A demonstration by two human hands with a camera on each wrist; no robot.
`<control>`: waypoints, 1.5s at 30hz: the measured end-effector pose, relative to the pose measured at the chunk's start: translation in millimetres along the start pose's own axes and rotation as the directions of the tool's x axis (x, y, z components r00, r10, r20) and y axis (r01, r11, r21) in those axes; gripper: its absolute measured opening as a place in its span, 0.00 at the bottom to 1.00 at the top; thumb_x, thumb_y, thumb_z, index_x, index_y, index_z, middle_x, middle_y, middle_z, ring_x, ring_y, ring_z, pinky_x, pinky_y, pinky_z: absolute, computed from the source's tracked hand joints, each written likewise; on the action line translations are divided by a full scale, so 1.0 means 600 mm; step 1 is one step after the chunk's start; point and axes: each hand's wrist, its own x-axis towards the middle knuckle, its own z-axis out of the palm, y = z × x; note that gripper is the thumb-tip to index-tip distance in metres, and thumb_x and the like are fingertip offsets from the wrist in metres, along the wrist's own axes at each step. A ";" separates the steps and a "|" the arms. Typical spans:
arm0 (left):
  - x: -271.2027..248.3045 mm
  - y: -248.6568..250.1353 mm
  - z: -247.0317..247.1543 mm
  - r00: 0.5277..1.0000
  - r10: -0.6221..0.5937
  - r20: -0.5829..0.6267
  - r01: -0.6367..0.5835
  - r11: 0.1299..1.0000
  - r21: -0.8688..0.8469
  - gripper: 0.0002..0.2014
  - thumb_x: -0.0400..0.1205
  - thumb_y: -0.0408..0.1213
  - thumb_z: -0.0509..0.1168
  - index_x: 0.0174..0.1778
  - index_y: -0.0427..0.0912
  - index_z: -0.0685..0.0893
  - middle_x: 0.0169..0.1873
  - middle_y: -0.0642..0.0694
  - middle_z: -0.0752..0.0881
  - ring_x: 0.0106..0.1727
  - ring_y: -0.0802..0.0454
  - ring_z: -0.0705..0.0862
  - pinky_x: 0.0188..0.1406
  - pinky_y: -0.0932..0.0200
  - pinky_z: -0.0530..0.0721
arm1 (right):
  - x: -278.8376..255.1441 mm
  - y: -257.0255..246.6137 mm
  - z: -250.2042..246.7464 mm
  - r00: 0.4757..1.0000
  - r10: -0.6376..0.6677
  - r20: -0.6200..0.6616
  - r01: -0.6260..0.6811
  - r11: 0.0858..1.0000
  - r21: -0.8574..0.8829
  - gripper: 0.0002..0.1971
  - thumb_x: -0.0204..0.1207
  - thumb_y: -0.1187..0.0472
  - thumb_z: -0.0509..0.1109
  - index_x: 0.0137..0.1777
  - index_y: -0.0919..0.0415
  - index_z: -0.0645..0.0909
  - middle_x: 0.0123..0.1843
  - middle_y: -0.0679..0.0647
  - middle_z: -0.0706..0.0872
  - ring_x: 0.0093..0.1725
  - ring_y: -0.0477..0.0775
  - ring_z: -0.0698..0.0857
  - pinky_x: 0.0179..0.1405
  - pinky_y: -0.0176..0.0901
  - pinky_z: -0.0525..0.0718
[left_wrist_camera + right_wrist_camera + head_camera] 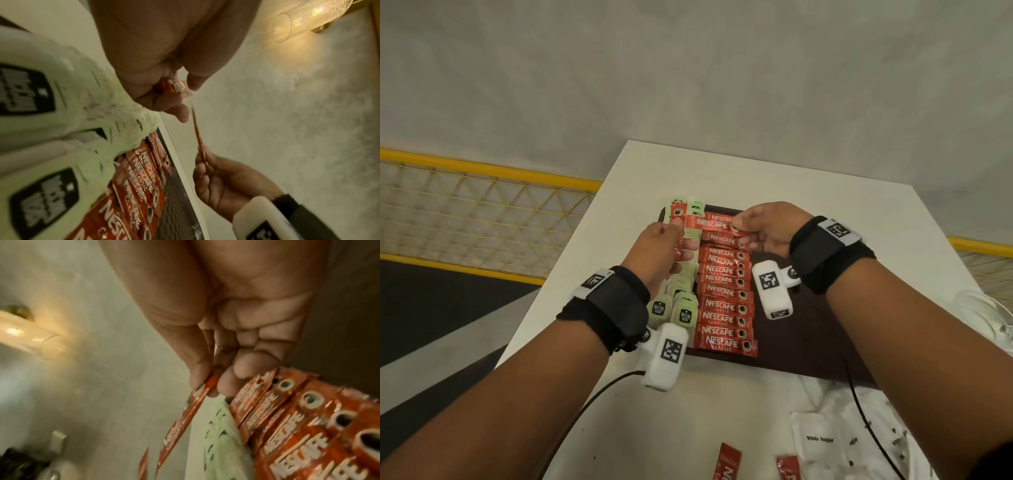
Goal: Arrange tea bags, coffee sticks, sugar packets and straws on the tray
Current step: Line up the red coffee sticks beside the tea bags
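Note:
A dark brown tray [808,342] lies on the white table. Pale green tea bags [671,310] fill its left side, and a column of several red coffee sticks [722,294] lies beside them. My left hand [664,250] grips upright red coffee sticks [678,233] over the tea bags. My right hand [763,229] pinches one end of a single red coffee stick [710,224] that lies level above the column's far end. The right wrist view shows thumb and finger [197,382] pinching that stick [185,417]. The tray's right half is bare.
White sugar packets [835,442] and two loose red coffee sticks [727,462] lie on the table near me. A clear glass [986,318] stands at the right edge. A yellow mesh rail [482,205] runs beyond the table's left side.

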 end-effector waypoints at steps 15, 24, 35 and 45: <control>-0.014 0.002 -0.029 0.997 -0.037 -0.071 0.036 0.999 -0.022 0.13 0.88 0.33 0.48 0.54 0.43 0.79 0.41 0.42 0.89 0.34 0.54 0.83 0.32 0.60 0.79 | 0.031 0.039 -0.001 0.944 0.211 -0.255 -0.295 0.884 -0.362 0.09 0.79 0.58 0.72 0.55 0.60 0.84 0.48 0.55 0.88 0.41 0.49 0.81 0.45 0.43 0.82; -0.017 -0.003 -0.025 0.996 0.040 0.085 -0.057 0.976 0.208 0.08 0.89 0.35 0.59 0.50 0.40 0.82 0.44 0.43 0.85 0.38 0.54 0.86 0.32 0.63 0.82 | 0.024 0.029 0.004 0.952 0.004 -0.306 -0.184 0.806 -0.562 0.16 0.80 0.52 0.70 0.60 0.63 0.83 0.53 0.58 0.88 0.51 0.56 0.86 0.64 0.52 0.83; -0.009 0.005 -0.003 0.960 0.215 0.180 -0.280 0.773 0.570 0.11 0.85 0.42 0.66 0.59 0.42 0.86 0.50 0.47 0.88 0.47 0.55 0.86 0.38 0.62 0.84 | -0.023 0.024 0.009 0.972 -0.231 0.036 0.233 0.944 -0.233 0.06 0.75 0.68 0.74 0.51 0.67 0.86 0.36 0.54 0.87 0.33 0.46 0.83 0.35 0.36 0.84; -0.025 0.005 -0.025 0.966 0.250 0.066 -0.243 0.787 0.567 0.13 0.86 0.44 0.64 0.61 0.41 0.82 0.52 0.47 0.85 0.55 0.49 0.83 0.56 0.52 0.82 | -0.006 0.081 -0.013 0.974 0.132 -0.184 -0.160 0.976 -0.145 0.04 0.78 0.66 0.72 0.49 0.65 0.85 0.44 0.61 0.87 0.35 0.49 0.81 0.52 0.43 0.83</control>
